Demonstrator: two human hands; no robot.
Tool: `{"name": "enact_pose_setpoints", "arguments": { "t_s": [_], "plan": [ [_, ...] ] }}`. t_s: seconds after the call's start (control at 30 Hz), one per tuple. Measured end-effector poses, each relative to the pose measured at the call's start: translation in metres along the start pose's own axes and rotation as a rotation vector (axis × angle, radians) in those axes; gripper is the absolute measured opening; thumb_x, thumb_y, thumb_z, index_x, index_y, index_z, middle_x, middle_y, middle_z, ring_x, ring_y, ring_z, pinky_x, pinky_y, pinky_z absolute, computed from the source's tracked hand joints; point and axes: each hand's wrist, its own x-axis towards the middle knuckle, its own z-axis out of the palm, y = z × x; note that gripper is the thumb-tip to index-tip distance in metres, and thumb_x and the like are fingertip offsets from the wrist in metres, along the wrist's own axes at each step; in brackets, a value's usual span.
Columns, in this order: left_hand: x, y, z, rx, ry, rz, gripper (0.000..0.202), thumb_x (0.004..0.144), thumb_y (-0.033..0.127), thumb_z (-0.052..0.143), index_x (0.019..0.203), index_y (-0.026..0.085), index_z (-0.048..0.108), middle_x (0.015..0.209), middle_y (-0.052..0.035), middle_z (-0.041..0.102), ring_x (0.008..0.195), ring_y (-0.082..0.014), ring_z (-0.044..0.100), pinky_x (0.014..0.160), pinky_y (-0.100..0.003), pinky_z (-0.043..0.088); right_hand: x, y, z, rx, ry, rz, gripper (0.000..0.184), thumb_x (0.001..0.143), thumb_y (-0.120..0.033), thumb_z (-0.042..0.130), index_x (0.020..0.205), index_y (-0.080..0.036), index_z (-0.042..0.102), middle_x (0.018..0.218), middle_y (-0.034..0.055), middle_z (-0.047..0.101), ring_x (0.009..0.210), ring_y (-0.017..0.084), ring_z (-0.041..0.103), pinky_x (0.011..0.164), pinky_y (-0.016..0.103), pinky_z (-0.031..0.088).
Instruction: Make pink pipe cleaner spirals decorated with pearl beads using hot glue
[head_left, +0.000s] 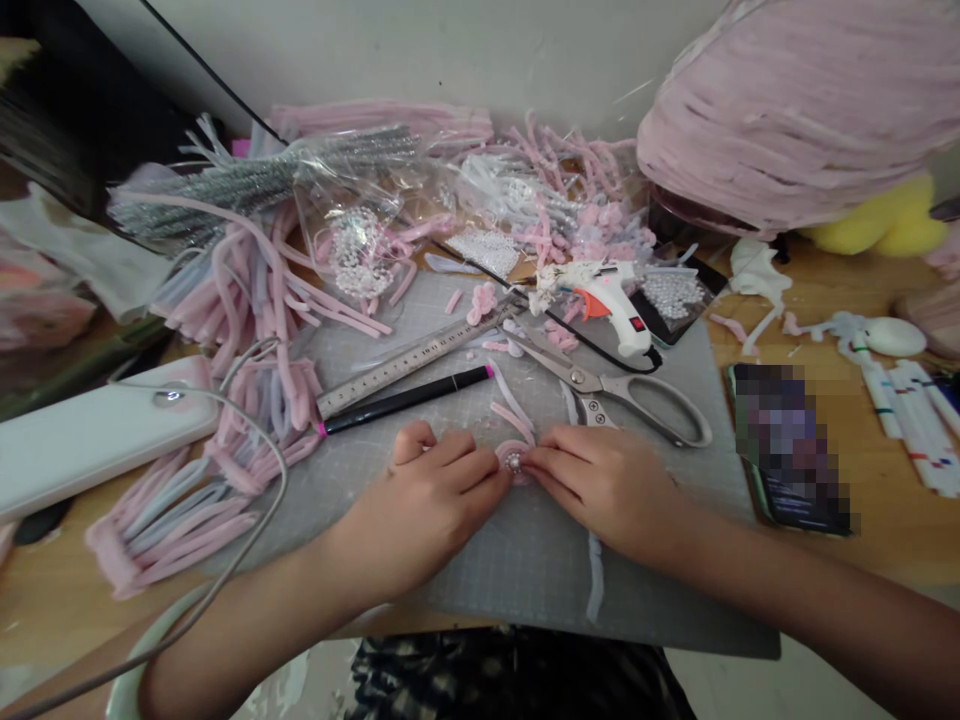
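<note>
A small pink coiled pipe-cleaner flower (pixel 514 463) with a pearly bead at its centre lies on the grey cutting mat (pixel 525 560). My left hand (pixel 427 495) and my right hand (pixel 596 485) meet over it from either side, and the fingertips of both pinch its rim. Both hands rest on the mat, with their fingers curled and pressed together. Part of the flower is hidden under the fingers.
Scissors (pixel 630 395), a white glue gun (pixel 611 305), a metal ruler (pixel 409 362) and a black marker (pixel 405 400) lie beyond the hands. Pink pipe-cleaner piles (pixel 225 420) fill the left. A phone (pixel 791 445) lies to the right, and a white box (pixel 90 435) to the left.
</note>
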Motion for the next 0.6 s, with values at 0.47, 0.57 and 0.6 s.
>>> {"name": "enact_pose_setpoints", "arguments": {
  "t_s": [0.47, 0.57, 0.6],
  "plan": [
    [0.008, 0.001, 0.002, -0.15, 0.051, -0.271, 0.019, 0.088, 0.029, 0.048, 0.091, 0.021, 0.066, 0.082, -0.0022, 0.064, 0.078, -0.0162, 0.051, 0.069, -0.031, 0.034, -0.001, 0.002, -0.006, 0.121, -0.038, 0.113, 0.019, 0.087, -0.024, 0.05, 0.084, -0.017, 0.068, 0.078, 0.0022, 0.064, 0.07, 0.012, 0.06, 0.064, 0.024, 0.043],
    [0.009, 0.002, 0.003, -0.128, 0.027, -0.299, 0.021, 0.089, 0.03, 0.048, 0.095, 0.022, 0.066, 0.083, -0.0025, 0.064, 0.08, -0.0174, 0.049, 0.07, -0.032, 0.035, 0.0, 0.001, -0.005, 0.069, -0.057, 0.092, 0.02, 0.087, -0.024, 0.05, 0.083, -0.017, 0.068, 0.075, 0.0025, 0.063, 0.067, 0.013, 0.059, 0.062, 0.025, 0.041],
    [0.01, 0.002, 0.003, -0.123, 0.02, -0.307, 0.021, 0.089, 0.03, 0.048, 0.095, 0.023, 0.066, 0.083, -0.0026, 0.064, 0.08, -0.0176, 0.049, 0.07, -0.032, 0.035, 0.0, 0.001, -0.005, 0.058, -0.065, 0.09, 0.02, 0.087, -0.024, 0.05, 0.083, -0.017, 0.069, 0.075, 0.0026, 0.063, 0.067, 0.013, 0.059, 0.061, 0.025, 0.041]
  ]
}}
